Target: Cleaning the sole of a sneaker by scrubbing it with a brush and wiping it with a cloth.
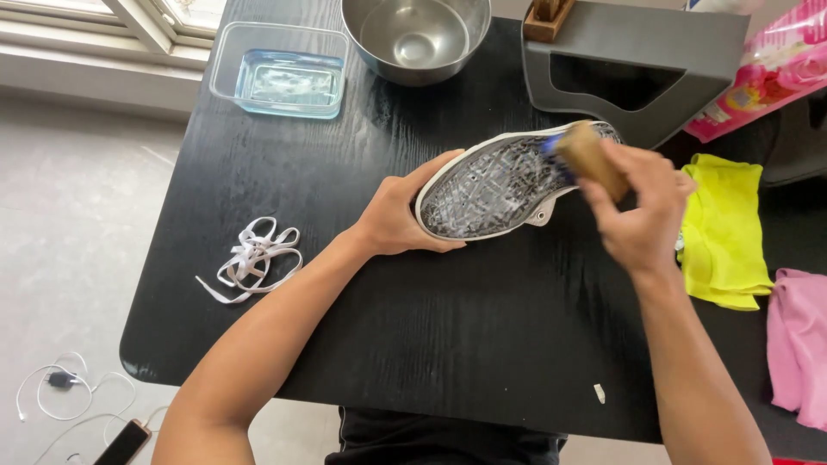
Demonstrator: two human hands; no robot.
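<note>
A white sneaker (495, 185) lies sole-up on the black table (448, 327), its grey patterned sole wet and soapy. My left hand (398, 213) grips the sneaker at its near end. My right hand (642, 215) holds a wooden brush (590, 157) with blue bristles, pressed against the far end of the sole. The brush is blurred.
White laces (254, 258) lie at the table's left. At the back stand a clear container of water (280, 73), a steel bowl (416, 36) and a grey stand (637, 60). Yellow cloth (724, 232) and pink cloth (799, 344) lie at the right. A phone and cable (121, 441) rest on the floor.
</note>
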